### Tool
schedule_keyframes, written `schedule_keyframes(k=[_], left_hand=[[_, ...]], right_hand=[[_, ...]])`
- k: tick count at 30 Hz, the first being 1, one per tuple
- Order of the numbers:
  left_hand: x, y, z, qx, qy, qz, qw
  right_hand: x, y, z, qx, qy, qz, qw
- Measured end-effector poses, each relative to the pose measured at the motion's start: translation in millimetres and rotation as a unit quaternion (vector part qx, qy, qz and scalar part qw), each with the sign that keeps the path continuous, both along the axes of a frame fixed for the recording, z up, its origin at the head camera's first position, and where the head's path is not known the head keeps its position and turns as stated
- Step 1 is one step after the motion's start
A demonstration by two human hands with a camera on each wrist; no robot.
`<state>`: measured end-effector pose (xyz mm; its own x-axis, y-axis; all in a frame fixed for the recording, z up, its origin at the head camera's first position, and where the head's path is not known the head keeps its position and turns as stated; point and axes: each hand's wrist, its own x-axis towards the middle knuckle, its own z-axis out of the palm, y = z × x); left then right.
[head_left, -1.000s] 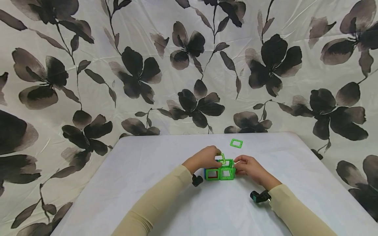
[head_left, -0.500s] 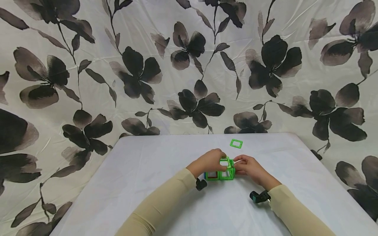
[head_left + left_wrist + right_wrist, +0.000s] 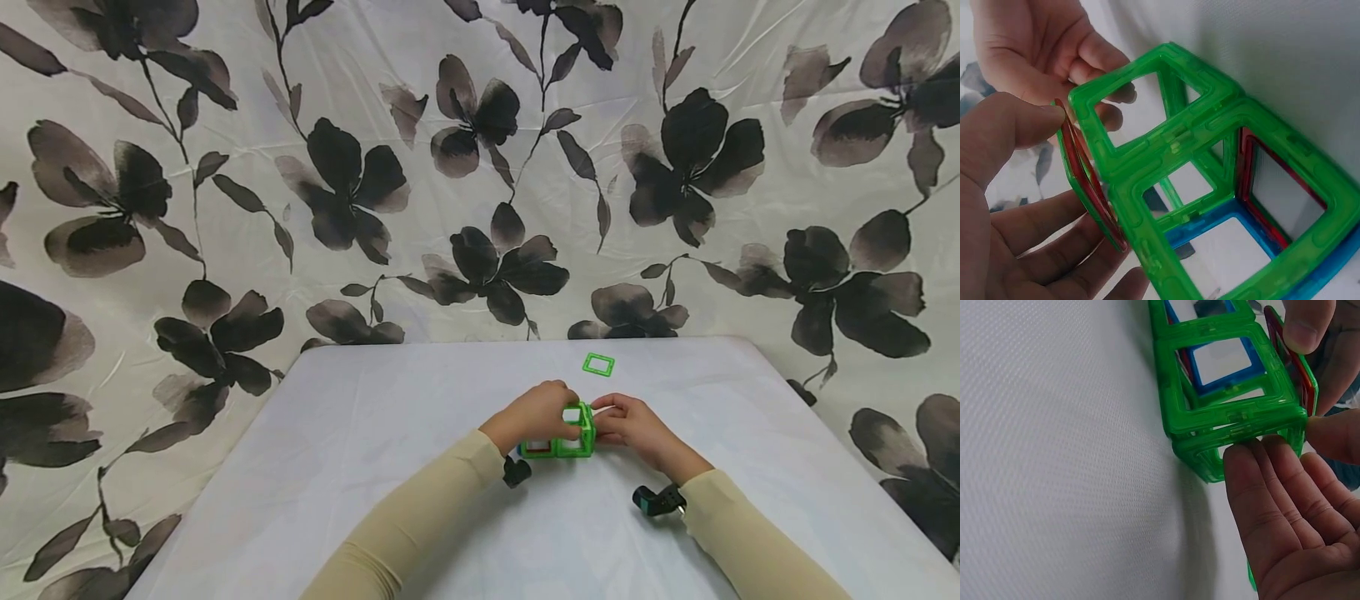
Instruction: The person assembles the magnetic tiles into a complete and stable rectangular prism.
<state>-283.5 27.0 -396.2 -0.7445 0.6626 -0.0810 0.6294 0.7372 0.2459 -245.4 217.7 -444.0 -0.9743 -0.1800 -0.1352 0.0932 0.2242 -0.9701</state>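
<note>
A block-like structure of magnetic square tiles (image 3: 574,455) stands on the table, mostly green, with blue and red tiles showing in it (image 3: 1175,134). My left hand (image 3: 528,417) pinches a flat magnetic tile (image 3: 1088,181) between thumb and fingers. This tile shows a green face and a red one, possibly two tiles together, and stands on edge against the structure. Fingertips of my right hand (image 3: 637,429) touch the structure's right end, fingers nearly straight (image 3: 1285,506). In the head view my left hand hides part of the structure's left and top.
A loose green square tile (image 3: 598,364) lies flat near the back of the white table (image 3: 360,400). Behind the table hangs a floral cloth (image 3: 480,192). Small black cameras (image 3: 658,501) are worn at both wrists.
My left hand has moved right and slightly down, bringing the held tile from above the structure against it. My right hand has stayed nearly still at the right end.
</note>
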Motion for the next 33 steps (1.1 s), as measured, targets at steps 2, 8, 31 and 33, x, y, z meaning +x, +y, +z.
schedule_keyframes(k=[2,8,31,33], left_hand=[[-0.4,1.0,-0.9,-0.001,-0.004,0.001,1.0],[-1.9,1.7,-3.2,-0.002,-0.012,0.011,0.9999],[-3.7,1.4,-5.9,0.007,-0.015,0.01,0.9998],[-3.6,1.3,-6.8,0.006,-0.013,0.007,0.9999]], right_hand=[[0.4,0.4,0.3,0.003,0.0,0.0,1.0],[0.3,0.5,-0.3,0.008,0.002,0.001,1.0],[-1.9,0.8,-2.8,0.004,-0.002,-0.002,1.0],[-1.8,1.1,-3.0,0.005,-0.004,-0.004,1.0]])
